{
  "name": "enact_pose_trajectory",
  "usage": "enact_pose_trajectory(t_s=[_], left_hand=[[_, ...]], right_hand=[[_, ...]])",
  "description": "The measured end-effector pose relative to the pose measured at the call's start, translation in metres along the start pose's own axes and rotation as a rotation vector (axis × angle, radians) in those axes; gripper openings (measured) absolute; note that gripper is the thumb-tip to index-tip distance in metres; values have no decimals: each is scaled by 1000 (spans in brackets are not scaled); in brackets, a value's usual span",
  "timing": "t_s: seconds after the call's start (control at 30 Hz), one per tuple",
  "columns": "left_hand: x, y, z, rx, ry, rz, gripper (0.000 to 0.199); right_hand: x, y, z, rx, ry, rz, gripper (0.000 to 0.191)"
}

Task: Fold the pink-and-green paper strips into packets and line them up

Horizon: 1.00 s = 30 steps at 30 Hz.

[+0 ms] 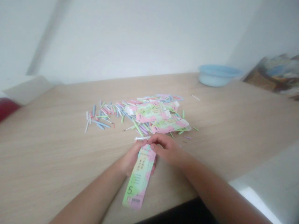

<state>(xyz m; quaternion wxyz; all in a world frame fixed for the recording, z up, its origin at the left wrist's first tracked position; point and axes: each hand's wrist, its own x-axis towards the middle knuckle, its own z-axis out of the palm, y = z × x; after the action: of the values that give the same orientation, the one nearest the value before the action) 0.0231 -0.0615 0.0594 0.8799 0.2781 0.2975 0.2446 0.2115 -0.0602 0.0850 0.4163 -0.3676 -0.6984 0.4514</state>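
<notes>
My left hand [133,157] is wrapped round a long, slim paper box [137,177] printed in pink and green, with a "5" and a barcode near its lower end. The box slants down toward me over the table's near edge. At its upper end my right hand [164,147] is closed, thumb and fingers pinching the top corner. Thin white sticks or a white flap [142,137] show just beyond my fingers; which of these I cannot tell. Past my hands lie similar paper boxes [169,124] on a spread of pastel pen-like sticks [120,109].
The wooden table [46,146] runs back to a pale wall. A light blue basin [218,76] stands at the back right. Blurred clutter [280,73] lies at the far right, and a red object [8,107] is at the left edge.
</notes>
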Motion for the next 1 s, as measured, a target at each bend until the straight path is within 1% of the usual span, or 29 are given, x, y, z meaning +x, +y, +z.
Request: enact_pose_trajectory(t_s=[0.07,0.13,0.3,0.37,0.5,0.67,0.8,0.87,0.93,1.0], left_hand=[[0,0,-1,0,-11,0,65],[0,-1,-1,12,-25,-2,68],[-2,0,1,67,0,-34,83],[-2,0,2,83,-1,-47,86],[-2,-1,2,75,-3,-50,84],[-1,-1,2,72,35,-57,85],[-2,-1,1,56,71,-85,87],[-2,-1,-1,40,84,-91,86],[-1,-1,-2,21,81,-92,86],[-1,-1,-1,8,69,-87,84]], right_hand=[[1,1,1,28,-1,29,8],[2,1,1,35,4,33,8],[2,-2,0,-63,51,4,8],[2,-2,0,-80,65,6,8],[2,-1,0,-69,33,8,9],[1,-2,-1,-104,14,0,12],[-2,-4,-3,-101,-19,-57,8],[-3,-5,-4,-90,-40,-84,12],[-3,-5,-5,-82,-44,-84,17],[-3,-5,-4,-78,-36,-78,17]])
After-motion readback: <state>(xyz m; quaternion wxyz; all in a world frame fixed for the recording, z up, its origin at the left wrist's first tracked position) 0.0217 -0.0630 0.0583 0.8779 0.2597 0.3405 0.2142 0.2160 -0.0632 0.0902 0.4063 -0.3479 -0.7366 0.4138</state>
